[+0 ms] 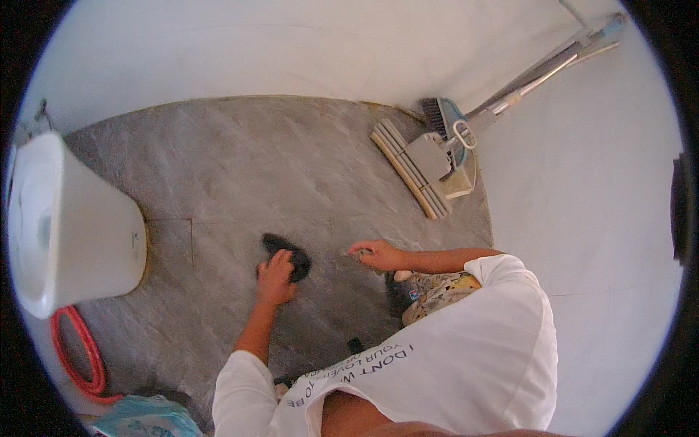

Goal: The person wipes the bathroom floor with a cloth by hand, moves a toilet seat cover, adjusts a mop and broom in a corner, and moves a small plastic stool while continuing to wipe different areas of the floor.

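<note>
My left hand [278, 277] is over a dark, soft-looking black item [276, 242] on the grey stone-patterned floor [246, 158]. The fingers rest across the item's near side, and its exact kind is unclear. To the right, my right hand [378, 255] is low over the floor with curled fingers. Whether something small lies between those fingertips cannot be told. Just below that hand are the toes of my foot in a black slipper [400, 295] and patterned trousers [437, 295].
A white toilet [104, 235] stands at the left, with a coiled red hose [82, 355] and a blue plastic bag [150, 418] below it. In the far right corner a sponge mop [412, 169], a broom [432, 114] and a dustpan [453, 114] lean against white walls [579, 218].
</note>
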{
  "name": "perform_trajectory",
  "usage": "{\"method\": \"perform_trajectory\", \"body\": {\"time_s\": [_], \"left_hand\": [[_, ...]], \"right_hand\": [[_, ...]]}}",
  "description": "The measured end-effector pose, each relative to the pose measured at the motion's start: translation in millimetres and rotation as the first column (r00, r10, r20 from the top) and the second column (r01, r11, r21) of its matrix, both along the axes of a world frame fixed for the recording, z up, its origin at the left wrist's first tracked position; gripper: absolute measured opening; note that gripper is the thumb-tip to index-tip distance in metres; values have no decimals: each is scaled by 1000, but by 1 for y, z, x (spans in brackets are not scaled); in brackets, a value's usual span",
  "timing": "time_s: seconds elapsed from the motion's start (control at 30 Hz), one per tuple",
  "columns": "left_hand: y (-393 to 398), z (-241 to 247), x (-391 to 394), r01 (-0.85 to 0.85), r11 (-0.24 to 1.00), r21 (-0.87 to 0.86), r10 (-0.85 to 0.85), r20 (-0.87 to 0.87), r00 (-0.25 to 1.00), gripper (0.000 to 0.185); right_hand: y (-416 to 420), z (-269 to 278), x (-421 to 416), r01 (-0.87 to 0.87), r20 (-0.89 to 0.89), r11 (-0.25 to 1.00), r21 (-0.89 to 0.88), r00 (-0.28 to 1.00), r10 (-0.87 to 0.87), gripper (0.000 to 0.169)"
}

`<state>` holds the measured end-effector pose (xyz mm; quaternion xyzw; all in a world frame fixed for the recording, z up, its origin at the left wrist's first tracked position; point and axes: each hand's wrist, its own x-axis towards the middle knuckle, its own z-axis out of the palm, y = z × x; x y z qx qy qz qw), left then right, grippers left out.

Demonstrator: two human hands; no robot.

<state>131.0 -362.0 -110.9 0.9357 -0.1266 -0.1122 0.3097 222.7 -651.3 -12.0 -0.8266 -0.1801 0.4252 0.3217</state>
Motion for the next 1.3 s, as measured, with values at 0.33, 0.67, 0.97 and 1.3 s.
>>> {"method": "perform_trajectory", "body": {"time_s": [0.33,0.67,0.97,1.3], "left_hand": [[-11,26,4,-301,849,435,405,-170,898,42],[-66,69,26,-96,725,682,401,-304,864,53],[-51,52,35,-202,787,583,454,-326,829,46],[-61,-24,68,-356,914,195,361,13,933,38]], "right_hand": [[-16,-31,333,226,890,960,165,386,-243,30],[-14,-75,437,615,919,778,-130,370,-139,40],[44,-77,265,-163,796,975,-149,565,216,46],[-97,-101,135,-162,751,943,-292,571,331,50]]}}
